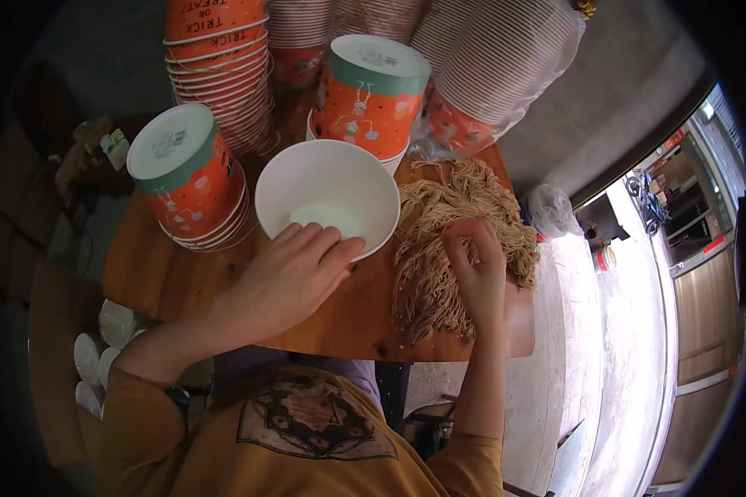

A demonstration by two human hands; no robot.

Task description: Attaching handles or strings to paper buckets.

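Note:
A round paper bucket [327, 182], white inside, tilts its open mouth toward me on the wooden table. My left hand [294, 269] grips its near rim, fingers over the edge and inside. To the right lies a tangled heap of tan cords [431, 282]. Over that heap is my right hand [477, 257], fingertips pinched together; whether a cord is between them is too fine to make out. Upside-down orange buckets with green bands and white bases stand beyond: one stack [192, 178] at the left, another [373, 95] behind the open bucket.
Tall nested stacks of buckets line the table's far side, one orange stack [215, 74] at the left and a plastic-wrapped one [506, 66] at the right. The wooden table [182, 273] ends close to my body. White round containers [91, 356] sit low at the left.

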